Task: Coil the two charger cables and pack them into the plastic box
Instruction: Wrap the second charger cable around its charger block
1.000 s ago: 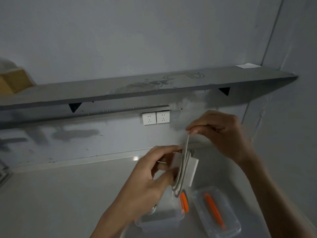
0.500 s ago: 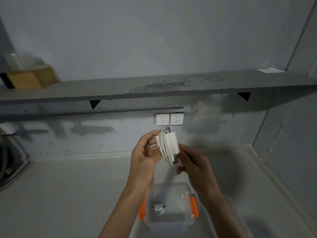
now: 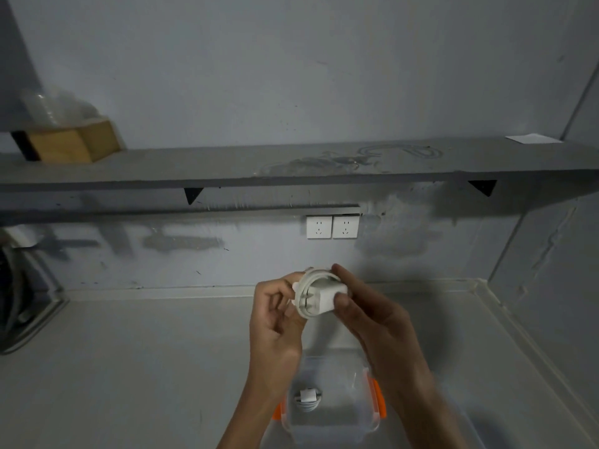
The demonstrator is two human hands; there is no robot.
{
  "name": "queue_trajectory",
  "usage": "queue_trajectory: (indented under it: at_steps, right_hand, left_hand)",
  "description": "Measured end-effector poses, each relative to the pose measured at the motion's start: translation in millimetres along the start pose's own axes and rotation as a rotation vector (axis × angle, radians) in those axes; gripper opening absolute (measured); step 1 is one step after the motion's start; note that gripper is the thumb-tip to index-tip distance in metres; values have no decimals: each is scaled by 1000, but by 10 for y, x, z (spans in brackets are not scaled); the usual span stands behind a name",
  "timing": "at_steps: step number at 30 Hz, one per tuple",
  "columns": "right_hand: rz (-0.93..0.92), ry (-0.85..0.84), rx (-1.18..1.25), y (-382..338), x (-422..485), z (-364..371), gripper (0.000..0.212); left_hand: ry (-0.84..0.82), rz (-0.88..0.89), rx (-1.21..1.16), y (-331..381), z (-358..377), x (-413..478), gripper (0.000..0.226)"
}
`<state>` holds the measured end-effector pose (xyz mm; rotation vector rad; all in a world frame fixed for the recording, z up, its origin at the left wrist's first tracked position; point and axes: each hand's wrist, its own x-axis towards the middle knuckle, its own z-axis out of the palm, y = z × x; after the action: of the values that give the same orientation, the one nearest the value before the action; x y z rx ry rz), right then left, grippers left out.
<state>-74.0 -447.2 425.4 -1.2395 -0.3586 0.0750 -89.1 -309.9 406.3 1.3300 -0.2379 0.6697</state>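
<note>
Head view: white charger brick [image 3: 327, 298] with its white cable [image 3: 306, 288] wound in loops around it, metal prongs facing the camera, pinched between right hand [image 3: 372, 322] on its right side and left hand [image 3: 278, 319] on its left, raised above the counter [image 3: 129, 367]. Below the wrists, clear plastic box [image 3: 340, 416] with orange latches, open-topped, already holding a second coiled white cable [image 3: 307, 398] on its floor near the left forearm.

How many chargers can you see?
2. One white charger with its cable wound round it is held up in both hands. The other coiled charger lies inside the plastic box below. More may be hidden.
</note>
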Motion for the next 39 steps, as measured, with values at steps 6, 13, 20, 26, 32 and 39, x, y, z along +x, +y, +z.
queue_trajectory:
  at_steps: [6,13,20,26,32,39]
  right_hand:
    - [-286,213,-383,163,2,169,43]
    - [-385,200,-649,367,-89,132,40]
    - [-477,125,-1283,152,77,-105,9]
    - [-51,-153,-789,-118,292,-191,16]
    - [272,-118,-113,-234,313,-175,11]
    - [544,-124,98,-49,320,-235,18]
  left_hand:
    - [-44,-331,-519,94,16,-54,50]
    - [266,-193,286,75,80,63,19]
    - [-58,-158,573,93,-107,160,22]
    - [-115,-267,278,193,-65,300,26]
    - [-111,-347,161,167,28,298,24]
    - [-127,-293,246,118,131,284,27]
